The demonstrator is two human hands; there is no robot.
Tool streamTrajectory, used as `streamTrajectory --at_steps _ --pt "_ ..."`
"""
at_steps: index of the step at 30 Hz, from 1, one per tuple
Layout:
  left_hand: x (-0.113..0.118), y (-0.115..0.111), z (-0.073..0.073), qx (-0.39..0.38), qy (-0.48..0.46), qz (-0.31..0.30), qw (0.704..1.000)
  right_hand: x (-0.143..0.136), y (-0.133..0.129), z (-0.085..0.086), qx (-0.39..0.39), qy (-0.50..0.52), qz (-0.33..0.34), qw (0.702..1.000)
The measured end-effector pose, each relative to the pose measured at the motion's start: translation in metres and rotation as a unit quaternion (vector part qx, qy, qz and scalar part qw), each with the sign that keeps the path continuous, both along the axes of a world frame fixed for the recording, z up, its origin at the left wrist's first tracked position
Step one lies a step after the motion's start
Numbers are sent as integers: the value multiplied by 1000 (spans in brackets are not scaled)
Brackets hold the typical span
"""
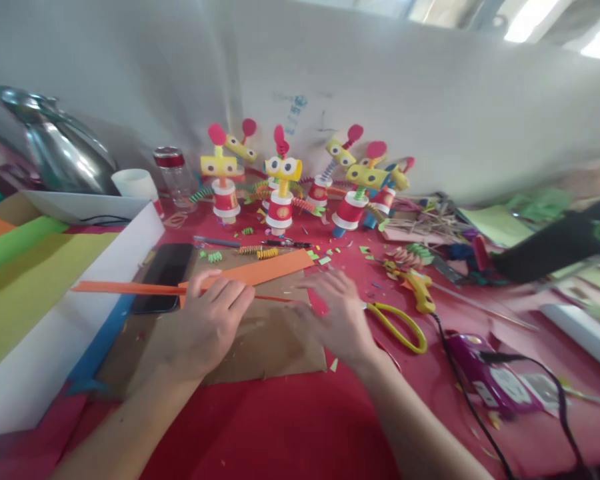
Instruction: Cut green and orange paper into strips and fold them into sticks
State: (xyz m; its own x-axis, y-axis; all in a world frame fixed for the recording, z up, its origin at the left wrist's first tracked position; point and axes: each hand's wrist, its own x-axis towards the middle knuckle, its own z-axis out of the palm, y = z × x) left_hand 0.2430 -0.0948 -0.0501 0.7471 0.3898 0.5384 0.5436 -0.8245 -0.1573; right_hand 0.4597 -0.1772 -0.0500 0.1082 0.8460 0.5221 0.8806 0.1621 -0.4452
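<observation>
My left hand point(213, 323) is closed on narrow orange paper strips point(130, 288), which stick out to its left. A thin end of strip shows on its right side, over the brown cardboard point(280, 340). My right hand point(337, 317) is blurred by motion above the cardboard's right part; its fingers look stretched out and apart, close to the strip's thin end. Just behind both hands lies a wider orange paper piece point(270, 268). Yellow-handled scissors point(403, 330) rest to the right of my right hand, their blades partly hidden.
Several paper-cup figures point(283, 210) stand along the wall. At left are a white box point(80, 313) of coloured paper, a black phone point(167, 273) and a steel jug point(65, 143). A yellow glue gun point(420, 290) with a cord and a purple device point(490, 373) lie at right.
</observation>
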Motion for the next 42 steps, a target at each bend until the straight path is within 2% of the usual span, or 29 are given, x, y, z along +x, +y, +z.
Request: streamTrajectory --at_steps 2,4,6,8,9,10,11,12,13,15,16,17,18,19,21,25,27,28,29,31,33,35,37,39,42 --pt "2 -2 1 5 11 -37 999 -13 -2 -5 -30 -13 49 998" --pt "4 -4 2 18 1 -70 997 -20 -2 -10 -47 -7 66 997" --pt "6 -6 1 43 -52 -78 995 -22 -2 -13 -41 36 46 997" --pt "7 -9 -1 52 -151 -62 985 -23 -1 -14 -18 114 19 993" --pt "9 -11 -2 22 -199 -47 979 -23 -1 -13 -7 157 14 987" --pt "11 -13 -4 -39 -243 -29 969 -25 -2 -13 2 194 14 981" --pt "14 -16 -5 -136 -281 -7 950 -27 -2 -12 8 224 17 974" --pt "18 -18 -6 -257 -315 14 914 -31 -3 -11 10 244 20 969" --pt "22 -20 -7 -387 -344 30 855 -35 -4 -11 7 257 23 966" --pt "29 -21 -10 -594 -407 37 693 -44 -6 -11 -10 274 28 961" --pt "32 -21 -10 -654 -442 32 614 -48 -7 -12 -26 284 32 958" --pt "33 -21 -11 -692 -469 27 549 -52 -8 -13 -48 295 37 954" --pt "34 -19 -11 -711 -495 25 499 -56 -9 -15 -73 305 42 949" --pt "34 -18 -11 -720 -516 25 463 -59 -10 -17 -97 315 47 943" --pt "32 -15 -9 -726 -547 24 416 -63 -11 -21 -136 327 55 934" --pt "29 -10 -7 -742 -560 3 368 -66 -12 -28 -186 326 64 925" --pt "27 -7 -6 -748 -557 -14 360 -65 -13 -30 -224 296 84 925" --pt "26 -6 -6 -745 -556 -19 369 -63 -13 -29 -243 283 96 923" --pt "25 -4 -6 -739 -549 -20 389 -60 -13 -28 -255 280 107 919" --pt "22 -3 -5 -733 -505 -5 455 -54 -12 -23 -243 328 109 906" --pt "21 -6 -3 -737 -421 18 528 -49 -9 -18 -199 421 102 879" --pt "22 -12 -2 -744 -334 22 579 -46 -6 -15 -168 488 100 851" --pt "23 -17 -2 -744 -272 20 610 -45 -3 -15 -164 511 83 840" --pt "24 -18 -2 -744 -227 21 628 -45 -2 -17 -171 526 51 832" --pt "19 -11 1 -744 -166 27 647 -41 0 -19 -187 579 28 793"
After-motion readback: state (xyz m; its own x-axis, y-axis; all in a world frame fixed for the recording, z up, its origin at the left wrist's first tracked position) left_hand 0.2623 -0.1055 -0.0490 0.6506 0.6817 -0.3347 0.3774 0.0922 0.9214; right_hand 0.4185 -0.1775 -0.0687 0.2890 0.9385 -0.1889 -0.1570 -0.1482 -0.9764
